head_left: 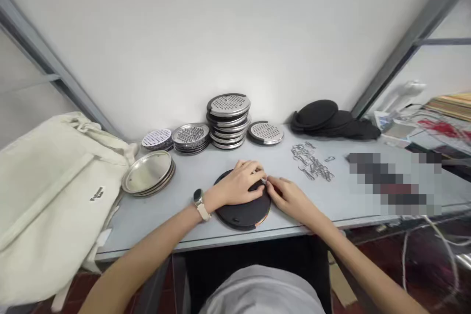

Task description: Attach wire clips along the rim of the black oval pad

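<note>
Work in hand, as judged: close fingertip handling of a small metal piece (264,181) at the right-hand edge of the black disc (239,213). Such handling calls for a steady disc and a fine pinch.

The disc lies flat on the table (191,181), near its front edge. It is round and dark, with a small raised nub and a coloured strip along the lower right rim.

The left hand (241,184) spreads over the disc, fingers bent towards the metal piece; whether it grips it cannot be told. The right hand (292,198) pinches the piece between thumb and forefinger.

Loose metal clips (312,164) lie right of the disc; grater plates (228,132) stand stacked behind it.
</note>
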### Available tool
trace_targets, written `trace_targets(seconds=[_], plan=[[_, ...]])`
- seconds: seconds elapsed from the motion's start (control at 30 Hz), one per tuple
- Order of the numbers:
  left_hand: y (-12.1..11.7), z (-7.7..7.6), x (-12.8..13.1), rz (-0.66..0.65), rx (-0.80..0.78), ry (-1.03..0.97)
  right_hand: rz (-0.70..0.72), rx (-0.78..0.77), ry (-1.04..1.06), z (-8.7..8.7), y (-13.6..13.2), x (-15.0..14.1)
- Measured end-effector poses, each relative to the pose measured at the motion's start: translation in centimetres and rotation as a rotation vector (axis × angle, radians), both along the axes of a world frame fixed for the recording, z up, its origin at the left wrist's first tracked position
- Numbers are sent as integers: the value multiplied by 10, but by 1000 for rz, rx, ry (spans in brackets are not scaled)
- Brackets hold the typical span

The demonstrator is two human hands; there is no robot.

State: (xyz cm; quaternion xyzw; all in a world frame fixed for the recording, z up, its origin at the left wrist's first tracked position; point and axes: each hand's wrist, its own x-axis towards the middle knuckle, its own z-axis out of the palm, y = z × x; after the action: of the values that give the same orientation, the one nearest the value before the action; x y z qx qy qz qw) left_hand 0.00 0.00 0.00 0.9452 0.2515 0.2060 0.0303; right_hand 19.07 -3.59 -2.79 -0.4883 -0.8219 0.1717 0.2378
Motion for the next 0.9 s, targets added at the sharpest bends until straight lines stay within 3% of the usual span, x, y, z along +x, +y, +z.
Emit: trace_targets(seconds=[0.27, 0.9], plan=[[-1, 2, -1, -62, -56, 28, -12, 9, 20, -1, 1, -2], [-2, 3, -1, -8, -1, 13, -19, 35, -25, -2, 0, -2]])
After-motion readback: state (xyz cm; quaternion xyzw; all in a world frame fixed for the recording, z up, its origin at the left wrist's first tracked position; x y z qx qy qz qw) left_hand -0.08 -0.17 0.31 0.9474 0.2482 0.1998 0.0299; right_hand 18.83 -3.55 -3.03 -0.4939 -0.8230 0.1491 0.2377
